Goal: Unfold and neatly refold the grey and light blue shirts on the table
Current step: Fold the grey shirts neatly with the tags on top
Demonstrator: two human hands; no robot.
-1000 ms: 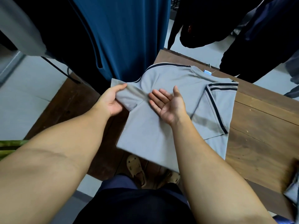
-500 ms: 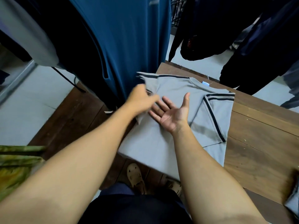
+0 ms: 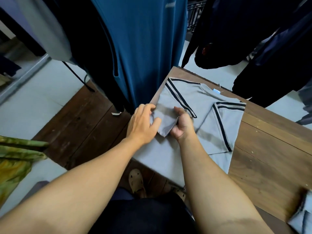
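As the person looks down: two bare forearms reach forward over a wooden table (image 3: 270, 157).
Far left: a green cloth (image 3: 15, 159) hangs in folds above the pale floor.
Upper middle: a teal garment (image 3: 143, 48) hangs just beyond the table's far left corner, with dark clothes hanging further right.
Left hand (image 3: 143, 122): back up, fingers bent over the left edge of a folded-in sleeve and thumb on the cloth, pinching it.
Shirt (image 3: 194, 98): grey with black double stripes. It lies flat on the table's left end with the collar away from the person, both sleeves are folded inward, and the hem hangs over the near edge.
Right hand (image 3: 183, 125): palm up, just beside the left hand, fingers curled round the same sleeve's folded edge and holding it a little off the shirt's body.
Below the hands: a sandalled foot (image 3: 136, 181) shows on the floor under the hem.
Far right: a blue shirt (image 3: 302, 217), pale, folded and blurred, sits at the table's near right corner, cut off by the frame and well apart from the grey one.
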